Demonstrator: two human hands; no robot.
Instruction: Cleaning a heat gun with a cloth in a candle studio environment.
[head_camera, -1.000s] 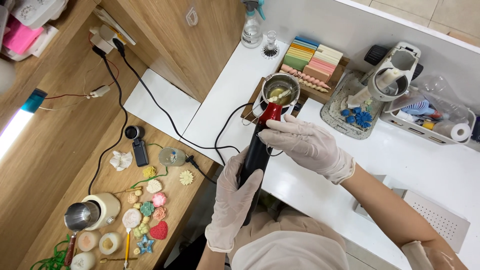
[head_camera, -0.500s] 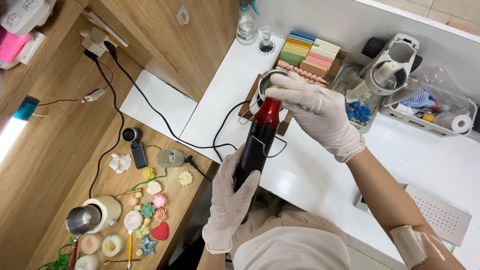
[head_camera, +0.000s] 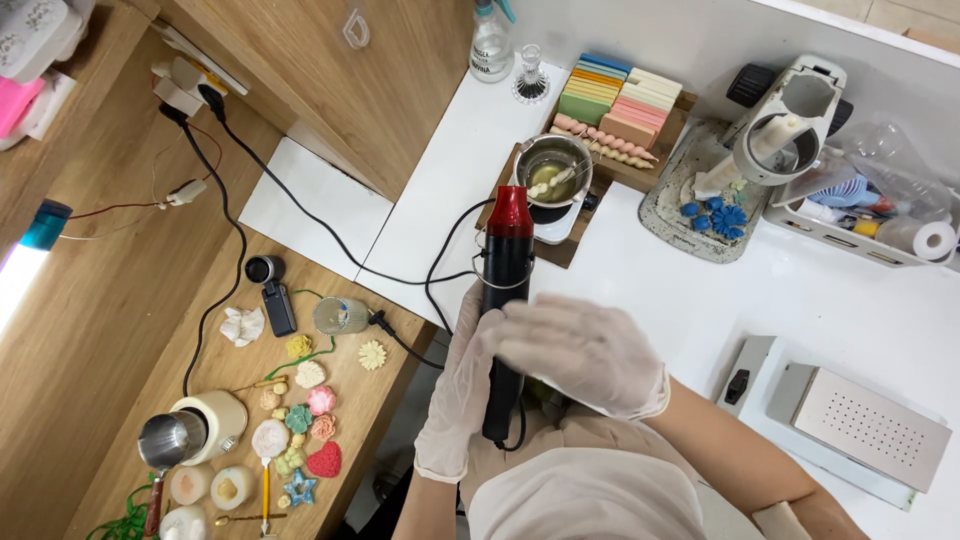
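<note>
One heat gun, nozzle at 12 o'clock toward one melting pot; left hand wrapped tight round its handle, right hand spread loosely over it.

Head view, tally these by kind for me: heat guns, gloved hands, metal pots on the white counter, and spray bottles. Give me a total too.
heat gun: 1
gloved hands: 2, left hand and right hand
metal pot: 1
spray bottle: 1
Total: 5
</note>
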